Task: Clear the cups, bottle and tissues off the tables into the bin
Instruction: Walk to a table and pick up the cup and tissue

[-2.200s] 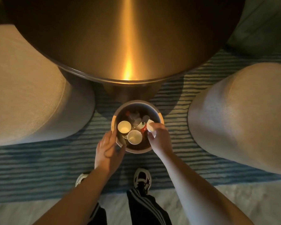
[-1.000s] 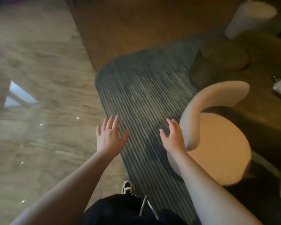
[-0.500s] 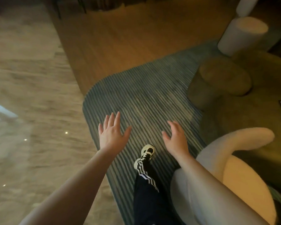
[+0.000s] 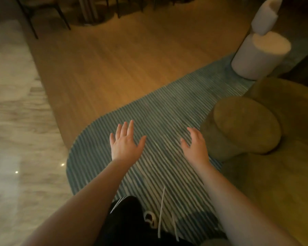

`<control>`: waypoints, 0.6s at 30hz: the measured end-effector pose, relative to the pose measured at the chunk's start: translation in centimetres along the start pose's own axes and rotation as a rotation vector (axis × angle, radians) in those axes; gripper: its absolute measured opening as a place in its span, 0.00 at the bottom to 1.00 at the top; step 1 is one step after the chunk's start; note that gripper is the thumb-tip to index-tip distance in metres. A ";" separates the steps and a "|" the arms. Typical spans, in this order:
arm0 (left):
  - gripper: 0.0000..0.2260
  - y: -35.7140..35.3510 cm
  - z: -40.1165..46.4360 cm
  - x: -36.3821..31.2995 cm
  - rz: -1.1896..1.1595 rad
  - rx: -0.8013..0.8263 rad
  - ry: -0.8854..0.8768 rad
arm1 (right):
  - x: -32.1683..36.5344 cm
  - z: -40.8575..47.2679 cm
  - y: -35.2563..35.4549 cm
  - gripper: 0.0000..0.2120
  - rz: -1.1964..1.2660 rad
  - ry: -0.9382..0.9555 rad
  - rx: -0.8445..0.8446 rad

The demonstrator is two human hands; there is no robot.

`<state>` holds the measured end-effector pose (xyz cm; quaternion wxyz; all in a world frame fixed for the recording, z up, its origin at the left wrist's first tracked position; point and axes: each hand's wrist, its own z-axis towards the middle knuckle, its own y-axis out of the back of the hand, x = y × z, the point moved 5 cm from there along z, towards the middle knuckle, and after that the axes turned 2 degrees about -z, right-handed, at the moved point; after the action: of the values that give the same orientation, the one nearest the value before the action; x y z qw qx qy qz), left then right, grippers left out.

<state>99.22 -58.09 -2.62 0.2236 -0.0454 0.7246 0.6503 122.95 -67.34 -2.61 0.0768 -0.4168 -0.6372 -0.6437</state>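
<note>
My left hand point(image 4: 125, 143) is stretched out in front of me with its fingers spread and nothing in it. My right hand point(image 4: 195, 146) hangs beside it, fingers relaxed and slightly bent, also holding nothing. Both hover over a blue-and-white striped rug point(image 4: 160, 110). No bin, cup, bottle or tissue shows in this view.
An olive round pouf point(image 4: 245, 125) stands just right of my right hand, against an olive seat point(image 4: 277, 183). A white cylindrical stool point(image 4: 261, 55) stands further back on the right. Wooden floor point(image 4: 128, 55) lies ahead, marble floor point(image 4: 12, 132) on the left, chair legs point(image 4: 48, 15) at the far end.
I have turned away from the bin and the round table. Both hands let go and opened. The view keeps moving along the rug, and the cream chair has dropped out of sight.
</note>
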 end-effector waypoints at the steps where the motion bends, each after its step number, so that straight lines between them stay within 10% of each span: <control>1: 0.35 -0.1 2.7 -0.8 -0.002 0.004 -0.006 | 0.2 2.6 0.4 0.26 -0.008 0.002 -0.006; 18: 0.35 -4.2 62.9 -16.3 0.026 0.020 -0.132 | 1.2 60.0 11.5 0.24 -0.057 -0.124 -0.108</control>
<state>131.99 -1.79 -3.67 0.2627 0.0092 0.7154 0.6474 155.76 -15.78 -2.75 -0.0036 -0.4412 -0.6168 -0.6519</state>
